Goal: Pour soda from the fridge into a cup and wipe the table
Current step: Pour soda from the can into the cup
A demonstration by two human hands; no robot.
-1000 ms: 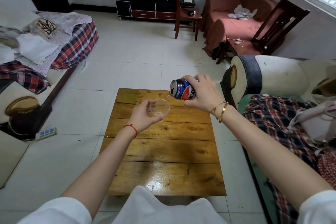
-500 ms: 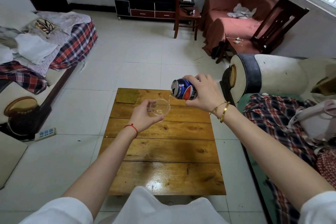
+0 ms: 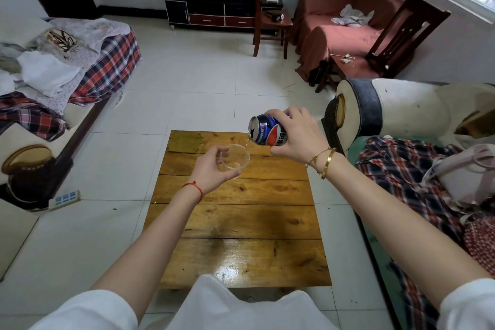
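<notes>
My right hand (image 3: 297, 135) grips a blue soda can (image 3: 266, 130), tipped on its side with the opening pointing left. A thin stream runs from the can's mouth into a clear plastic cup (image 3: 235, 156). My left hand (image 3: 211, 169) holds that cup from the left, above the far half of the wooden table (image 3: 241, 222). The cup tilts slightly toward the can and holds a little liquid. An olive-green cloth (image 3: 186, 142) lies flat on the table's far left corner.
A plaid-covered sofa (image 3: 417, 196) with a pink bag stands to the right of the table. Another sofa with heaped laundry (image 3: 53, 72) runs along the left. A power strip (image 3: 65, 199) lies on the white tiled floor at the left.
The can has stayed tipped over the cup and the stream keeps running. Both hands hold nearly the same place.
</notes>
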